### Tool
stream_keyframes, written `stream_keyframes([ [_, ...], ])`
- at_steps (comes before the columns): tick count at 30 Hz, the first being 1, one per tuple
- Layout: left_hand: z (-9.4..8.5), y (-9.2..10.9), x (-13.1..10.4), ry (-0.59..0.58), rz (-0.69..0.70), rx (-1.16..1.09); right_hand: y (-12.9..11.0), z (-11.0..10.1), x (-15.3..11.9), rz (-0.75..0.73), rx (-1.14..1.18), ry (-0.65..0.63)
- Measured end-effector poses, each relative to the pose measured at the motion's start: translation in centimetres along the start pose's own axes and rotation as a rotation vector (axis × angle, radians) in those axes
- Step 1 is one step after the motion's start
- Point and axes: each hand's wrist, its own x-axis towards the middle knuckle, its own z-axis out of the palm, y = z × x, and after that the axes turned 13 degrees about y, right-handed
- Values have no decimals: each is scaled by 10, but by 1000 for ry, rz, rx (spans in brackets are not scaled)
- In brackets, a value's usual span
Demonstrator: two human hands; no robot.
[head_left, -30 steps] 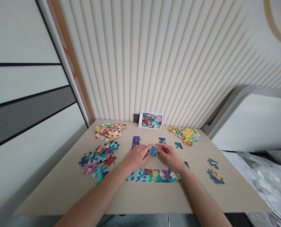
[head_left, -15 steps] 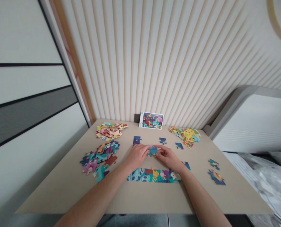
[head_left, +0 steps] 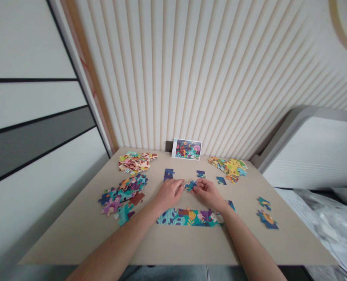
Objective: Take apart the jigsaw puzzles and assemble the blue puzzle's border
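My right hand [head_left: 208, 192] pinches a blue and teal jigsaw piece [head_left: 190, 185] between thumb and fingers, tilted above the table. Just left of that piece is my left hand [head_left: 169, 194], fingers stretched out and a small gap from the piece's edge. Behind the left hand lies a dark blue joined section [head_left: 169, 173], partly covered by it. Nearer to me, a joined strip of puzzle [head_left: 188, 217] with plants and leaves runs crosswise; my right forearm hides its right end.
Loose blue pieces [head_left: 200, 174] lie behind my hands. Piles of pieces sit at left [head_left: 126, 189], back left [head_left: 135, 162] and back right [head_left: 230, 167]. A picture card [head_left: 186, 149] leans on the ribbed wall. Two separate pieces [head_left: 267, 219] rest at right.
The piece between my hands has turned and tilted in my right hand. My left fingers have come off it and moved slightly left.
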Motion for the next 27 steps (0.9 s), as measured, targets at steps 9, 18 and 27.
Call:
stream_keyframes([
  [9,-4,7,0,-86,54,-25,-5,0,-3,-17,-165,-65],
  [18,-18,-8,8,-51,-7,340,5,-45,9,-228,-939,152],
  [27,-17,-45,9,-44,-157,510,25,-62,59,-346,-1037,76],
])
